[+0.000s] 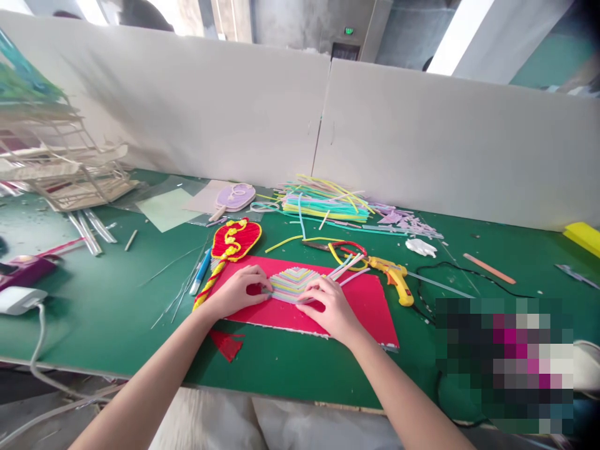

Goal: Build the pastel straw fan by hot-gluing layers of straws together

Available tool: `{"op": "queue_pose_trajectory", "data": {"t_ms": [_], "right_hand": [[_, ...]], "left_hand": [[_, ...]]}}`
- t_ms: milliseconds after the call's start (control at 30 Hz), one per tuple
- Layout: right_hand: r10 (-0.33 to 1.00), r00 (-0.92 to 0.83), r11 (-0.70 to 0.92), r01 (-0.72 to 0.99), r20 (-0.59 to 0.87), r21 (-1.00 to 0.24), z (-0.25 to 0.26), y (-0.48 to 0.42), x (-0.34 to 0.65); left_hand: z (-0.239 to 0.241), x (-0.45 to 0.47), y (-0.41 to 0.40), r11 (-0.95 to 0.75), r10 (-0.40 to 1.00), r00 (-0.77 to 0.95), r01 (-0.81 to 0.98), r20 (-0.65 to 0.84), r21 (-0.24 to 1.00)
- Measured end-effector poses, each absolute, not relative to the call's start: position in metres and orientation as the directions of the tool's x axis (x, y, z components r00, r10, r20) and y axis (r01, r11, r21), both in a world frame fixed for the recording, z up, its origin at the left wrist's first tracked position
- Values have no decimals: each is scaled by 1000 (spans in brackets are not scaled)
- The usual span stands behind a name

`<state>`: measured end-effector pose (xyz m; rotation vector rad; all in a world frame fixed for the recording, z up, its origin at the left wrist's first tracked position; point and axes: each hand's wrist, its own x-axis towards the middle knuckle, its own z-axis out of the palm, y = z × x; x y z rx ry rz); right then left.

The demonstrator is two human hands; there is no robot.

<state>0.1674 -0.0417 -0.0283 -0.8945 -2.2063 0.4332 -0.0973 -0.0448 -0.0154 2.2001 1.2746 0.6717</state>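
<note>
A red board (370,300) lies flat on the green table (107,306). On it sits a stepped, diamond-shaped piece of pastel strips (293,281). My left hand (237,289) rests on the board at the piece's left corner, fingers curled and pressing its edge. My right hand (328,303) lies on the piece's right side, fingers bent down onto it, with a few loose pastel strips (349,265) sticking out past its fingers.
A red and yellow fan ornament (232,240) lies left of the board, a yellow glue gun (396,278) and scissors (342,247) to its right. A heap of coloured strips (323,203) lies by the white partition. A wire rack (60,169) stands far left.
</note>
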Motion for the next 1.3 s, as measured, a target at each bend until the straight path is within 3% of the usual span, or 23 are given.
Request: {"op": "queue_pose_trajectory", "data": {"t_ms": [1300], "right_hand": [[735, -474, 678, 494, 485, -545, -41, -34, 171]], "left_hand": [[-13, -111, -46, -461, 875, 437, 613, 210, 642]]}}
